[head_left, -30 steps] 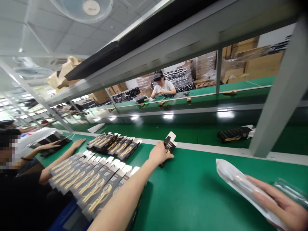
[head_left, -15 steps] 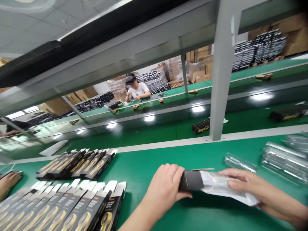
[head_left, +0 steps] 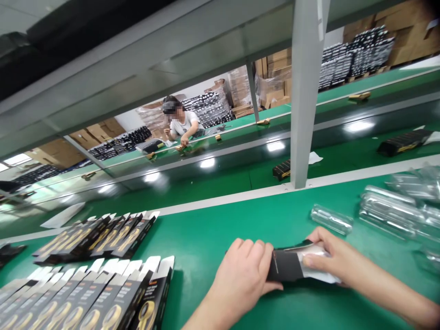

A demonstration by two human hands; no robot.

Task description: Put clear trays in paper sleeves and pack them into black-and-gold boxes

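Two long green work surfaces are filling your view: the near green table (head_left: 213,233) your hands are working over, and beyond its pale edge strip the conveyor belt (head_left: 220,185) running across, with a grey steel post (head_left: 304,91) rising from that strip. Across the belt, a seated person (head_left: 180,123) is leaning over the far table.

At your lower left, a fanned row of black-and-gold cartons (head_left: 92,300) is lying with white flaps up, and a second fanned batch (head_left: 98,234) is sitting just behind it. Off to your right, clear plastic blister shells (head_left: 390,211) are piling near the table's edge, and one single clear shell (head_left: 332,219) is lying apart from them, just beyond your right hand.

Your left hand (head_left: 242,277) is gripping the black carton (head_left: 287,265) at its left end, fingers curled over the top and thumb underneath, holding it low over the table in the middle foreground. Your right hand (head_left: 332,252) is pinching the pale plastic-wrapped insert (head_left: 318,270) at the carton's open right end; the insert is sitting partly inside the mouth, though motion blur is making it hard to tell how deep. Both hands are closing on their pieces, with the carton and insert touching between them.
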